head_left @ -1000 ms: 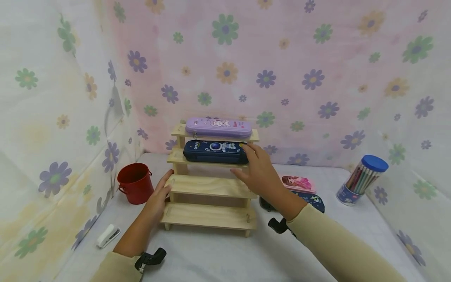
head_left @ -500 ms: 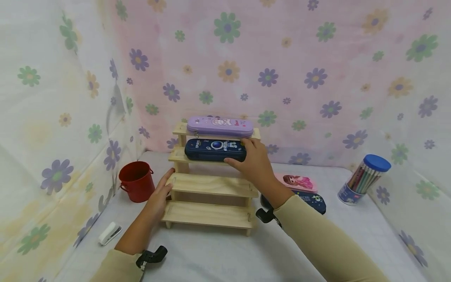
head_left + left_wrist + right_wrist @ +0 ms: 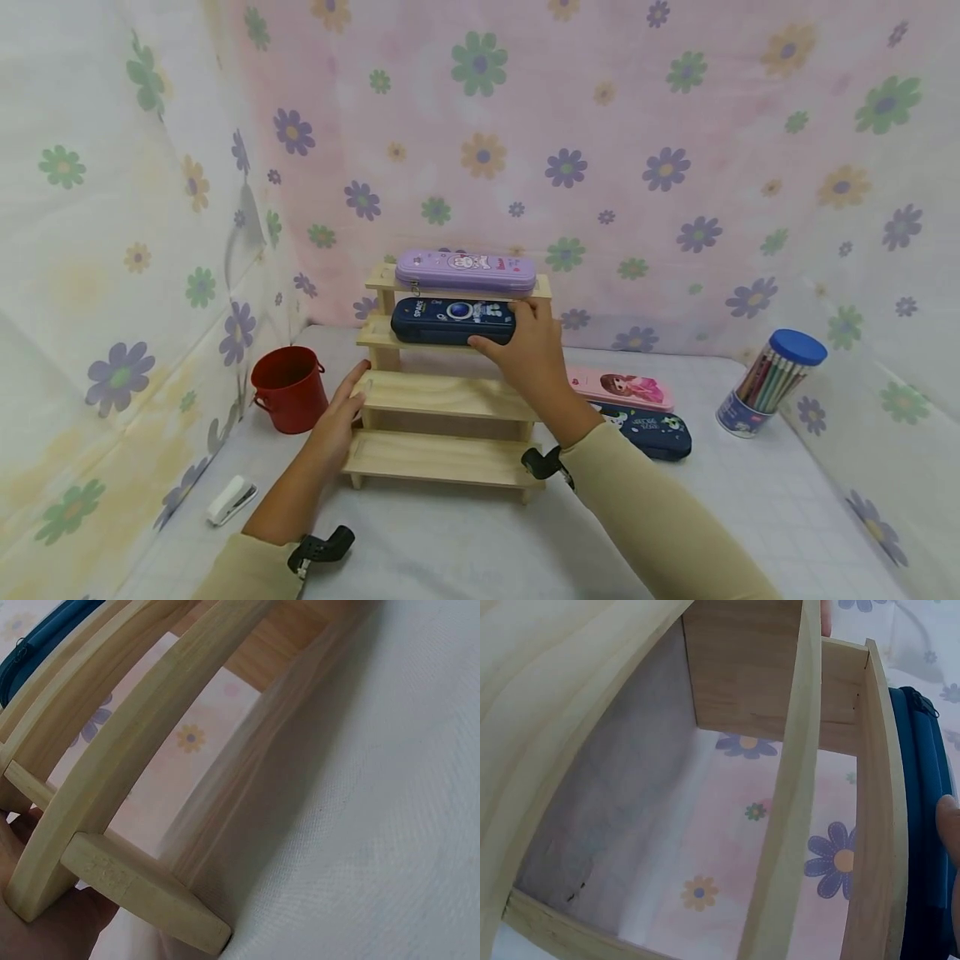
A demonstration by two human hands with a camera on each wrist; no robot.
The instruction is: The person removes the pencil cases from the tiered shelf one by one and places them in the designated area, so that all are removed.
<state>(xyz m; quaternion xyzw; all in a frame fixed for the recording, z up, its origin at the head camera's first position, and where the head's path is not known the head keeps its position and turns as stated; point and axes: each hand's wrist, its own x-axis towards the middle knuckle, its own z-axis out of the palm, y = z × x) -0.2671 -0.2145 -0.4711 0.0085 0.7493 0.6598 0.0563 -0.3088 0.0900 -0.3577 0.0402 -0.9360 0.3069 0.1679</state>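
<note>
A wooden tiered shelf (image 3: 450,396) stands mid-table in the head view. On its second tier from the top lies a navy space-print pencil case (image 3: 450,321); a lilac pencil case (image 3: 465,272) sits on the tier above. My right hand (image 3: 534,350) pinches the navy case's right end, thumb along the front and fingers on top. In the right wrist view only a thumb (image 3: 949,825) shows against the case's blue side. My left hand (image 3: 333,425) holds the shelf's left side. The left wrist view shows it around a shelf board's end (image 3: 45,862).
Right of the shelf lie a pink pencil case (image 3: 630,389) and another navy one (image 3: 648,431). Further right stands a tub of pencils (image 3: 772,383) with a blue lid. At left are a red bucket (image 3: 288,390) and a white stapler (image 3: 231,500). Flowered cloth (image 3: 525,125) hangs behind.
My right hand has slid left along the navy case, its thumb coming onto the case's front. More of the two cases at right shows. My left hand stays put.
</note>
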